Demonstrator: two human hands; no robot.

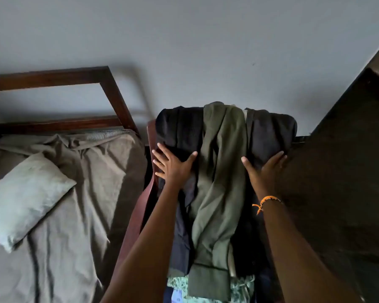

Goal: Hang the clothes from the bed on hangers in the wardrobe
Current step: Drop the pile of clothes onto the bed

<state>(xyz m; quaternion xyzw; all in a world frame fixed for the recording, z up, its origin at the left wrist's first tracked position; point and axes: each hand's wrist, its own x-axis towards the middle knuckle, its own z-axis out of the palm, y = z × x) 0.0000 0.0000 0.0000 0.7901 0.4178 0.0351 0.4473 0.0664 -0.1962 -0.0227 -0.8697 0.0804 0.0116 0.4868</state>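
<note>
Both bare arms reach straight out ahead, side by side. The left hand (173, 166) lies flat with its fingers spread and thumb out to the right. The right hand (266, 168) is flat too, fingers together and thumb out left, an orange thread band (266, 201) round its wrist.

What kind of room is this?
Most likely a bedroom. There is a bed with a pillow on it, and the hands rest on a pile of clothes beside it.
</note>
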